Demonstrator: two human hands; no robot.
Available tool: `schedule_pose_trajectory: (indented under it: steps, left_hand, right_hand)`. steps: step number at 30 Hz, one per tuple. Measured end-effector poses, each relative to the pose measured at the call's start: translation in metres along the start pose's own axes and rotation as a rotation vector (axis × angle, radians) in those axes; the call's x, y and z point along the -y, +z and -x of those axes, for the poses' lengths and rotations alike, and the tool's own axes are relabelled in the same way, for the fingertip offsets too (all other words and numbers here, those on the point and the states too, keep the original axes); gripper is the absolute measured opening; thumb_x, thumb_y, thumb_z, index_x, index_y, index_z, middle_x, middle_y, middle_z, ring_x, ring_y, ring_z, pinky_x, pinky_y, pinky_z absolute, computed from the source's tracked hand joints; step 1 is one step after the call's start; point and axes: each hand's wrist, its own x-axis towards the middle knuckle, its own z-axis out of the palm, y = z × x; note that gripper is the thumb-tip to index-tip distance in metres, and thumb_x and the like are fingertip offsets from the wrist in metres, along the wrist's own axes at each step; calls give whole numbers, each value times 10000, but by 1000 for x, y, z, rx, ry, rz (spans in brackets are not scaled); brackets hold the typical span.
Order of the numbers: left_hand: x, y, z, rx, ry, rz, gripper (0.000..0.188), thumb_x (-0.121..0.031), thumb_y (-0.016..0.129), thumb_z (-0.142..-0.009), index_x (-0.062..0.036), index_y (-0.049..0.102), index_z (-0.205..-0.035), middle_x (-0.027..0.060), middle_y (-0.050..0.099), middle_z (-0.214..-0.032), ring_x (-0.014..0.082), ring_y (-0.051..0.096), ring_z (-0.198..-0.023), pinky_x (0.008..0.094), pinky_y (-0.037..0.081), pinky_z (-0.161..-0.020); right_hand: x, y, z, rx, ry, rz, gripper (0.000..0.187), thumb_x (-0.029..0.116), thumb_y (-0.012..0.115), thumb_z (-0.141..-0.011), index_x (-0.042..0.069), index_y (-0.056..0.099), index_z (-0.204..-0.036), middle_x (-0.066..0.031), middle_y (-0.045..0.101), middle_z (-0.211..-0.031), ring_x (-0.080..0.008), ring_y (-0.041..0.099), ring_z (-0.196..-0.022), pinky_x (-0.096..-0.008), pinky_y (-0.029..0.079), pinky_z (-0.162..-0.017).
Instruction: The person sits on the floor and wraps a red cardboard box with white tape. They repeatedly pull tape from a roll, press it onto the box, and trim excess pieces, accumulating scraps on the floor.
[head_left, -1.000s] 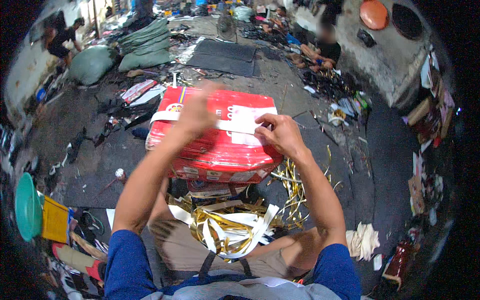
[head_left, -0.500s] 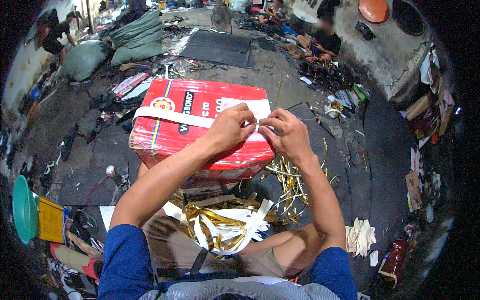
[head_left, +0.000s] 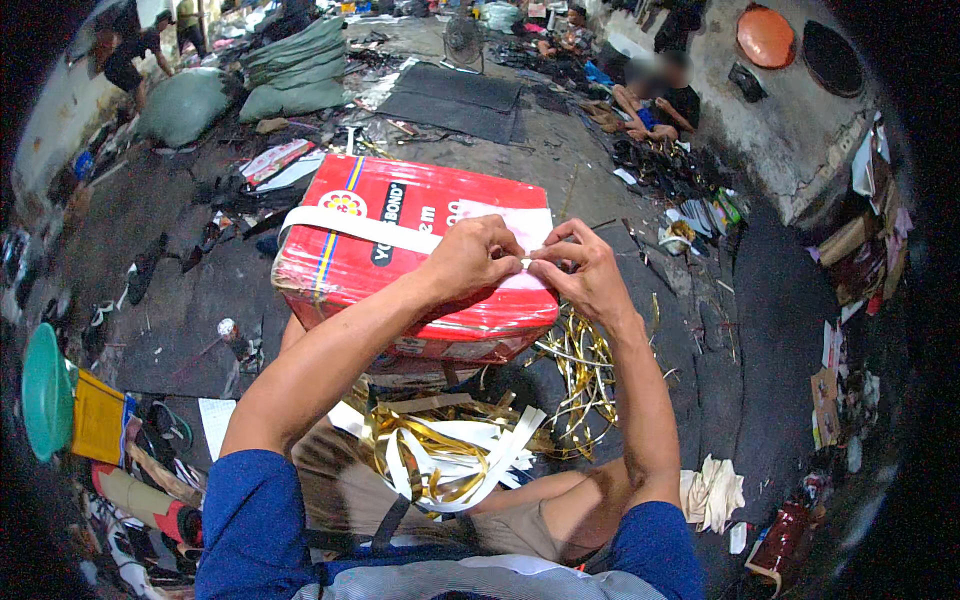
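A red cardboard carton (head_left: pixel 455 325) stands in front of my crossed legs, its top worn and taped. Across that top runs a flat white strip (head_left: pixel 360 228), from the left edge toward my hands. My left hand (head_left: pixel 475 255) pinches the strip near its right end. Close beside it, my right hand (head_left: pixel 585 268) has thumb and forefinger closed on the small white tip. The fingertips almost meet over a pale pink patch (head_left: pixel 522 217) on the carton, and they partly hide the tip. White and gold strips (head_left: pixel 440 460) lie tangled in my lap.
More gold strips (head_left: pixel 585 375) spill right of the carton. A green basin (head_left: pixel 46 392) and a yellow container (head_left: pixel 100 415) are at the left. Crumpled cloth (head_left: pixel 712 493) lies by my right knee. Green sacks (head_left: pixel 185 105) and seated co-workers (head_left: pixel 660 100) are farther off.
The whole view has shifted slightly, so the carton appears farther right. Both hands still pinch the strip's end, with the fingertips only slightly moved.
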Motion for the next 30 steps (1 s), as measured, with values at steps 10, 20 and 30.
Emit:
schedule_pose_trajectory:
  steps: [10, 20, 30]
  left_hand:
    - [-6, 0, -2, -24, -138, -22, 156, -133, 741, -805, 18, 742, -839, 152, 708, -821, 229, 687, -737, 366, 552, -682]
    - [3, -12, -41, 252, 75, -140, 140, -141, 773, -758, -20, 781, -829, 155, 742, -771, 248, 724, -699, 370, 563, -674]
    - [1, 23, -26, 57, 89, 58, 127, -114, 769, -837, 3, 732, -803, 98, 681, -728, 160, 650, -665, 324, 513, -617]
  right_hand:
    - [-24, 46, 5, -175, 410, -511, 124, 130, 794, -775, 53, 740, -855, 8, 555, -717, -91, 514, -658, -279, 419, -590]
    - [-12, 51, 9, -388, 532, -619, 266, 277, 734, -959, 56, 600, -895, 28, 505, -702, -73, 445, -638, -279, 382, -582]
    - [-39, 65, 30, -353, 403, -674, 315, 262, 602, -1043, 83, 563, -786, 8, 480, -707, -63, 404, -607, -272, 340, -516]
